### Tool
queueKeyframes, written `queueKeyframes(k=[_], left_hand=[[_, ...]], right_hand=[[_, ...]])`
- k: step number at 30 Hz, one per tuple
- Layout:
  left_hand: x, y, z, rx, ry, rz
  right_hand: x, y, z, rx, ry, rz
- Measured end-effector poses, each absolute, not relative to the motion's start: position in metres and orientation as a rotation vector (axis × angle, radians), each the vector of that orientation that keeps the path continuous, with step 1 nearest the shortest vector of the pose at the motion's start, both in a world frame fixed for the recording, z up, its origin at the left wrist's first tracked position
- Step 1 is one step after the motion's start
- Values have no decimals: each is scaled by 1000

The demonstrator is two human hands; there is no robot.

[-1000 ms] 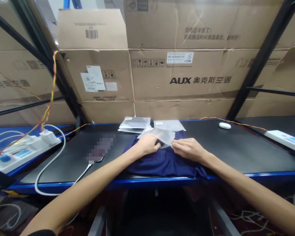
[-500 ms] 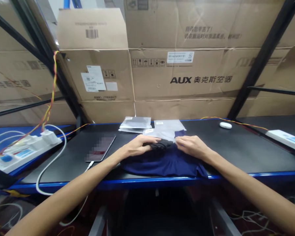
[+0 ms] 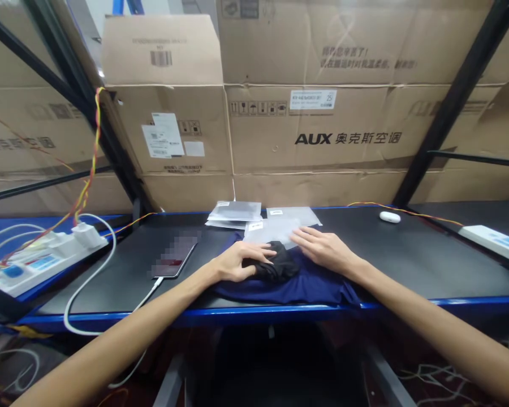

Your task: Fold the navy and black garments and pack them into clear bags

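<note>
Looking down at a black-topped table (image 3: 424, 260) with a blue edge. At centre, just below the middle of the frame: crumpled black cloth bundle (image 3: 283, 267), lying on spread navy-blue fabric (image 3: 275, 293). Held at its left side by the left hand (image 3: 236, 261), with fingers curved over the top and thumb lower down.

Right hand (image 3: 324, 250) open, not pinching; fingers extended together over the right part of a translucent, frosted plastic bag (image 3: 271, 230) with a small white label. Bag flat, directly above the black bundle in the frame.

Compared with half a second earlier: black bundle lower in the frame and more fully in view. Right-hand fingertips then bunched at the bag's right edge, now straightened and laid across it. Left hand slightly lower.

Above centre, near the back edge: stacked frosted bags (image 3: 233, 212) to the left, another frosted bag (image 3: 299, 215) to the right. Left of centre: dark phone (image 3: 180, 261) with white cable (image 3: 151, 294) plugged in. Right of frame: small white rounded case (image 3: 389, 217). Across the back: brown cardboard (image 3: 314, 164) printed "AUX".
</note>
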State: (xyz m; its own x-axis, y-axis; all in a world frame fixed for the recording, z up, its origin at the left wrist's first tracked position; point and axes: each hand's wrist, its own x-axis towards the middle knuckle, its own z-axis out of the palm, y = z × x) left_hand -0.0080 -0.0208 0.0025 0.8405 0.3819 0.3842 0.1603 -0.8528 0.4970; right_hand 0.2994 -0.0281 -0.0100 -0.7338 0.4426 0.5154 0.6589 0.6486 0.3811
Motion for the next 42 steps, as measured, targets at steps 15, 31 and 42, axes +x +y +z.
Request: queueKeyframes(k=[15,31,42], left_hand=[[-10,-19,0,2607,402,679],[-7,-21,0,2877,457,653],[18,-16,9,2970,981,806]], right_hand=[[351,23,4,-1323,-2277,-415],[356,31,-4,-1387,-2340,-58],[339,-32,-14,-1159,-2566,217]])
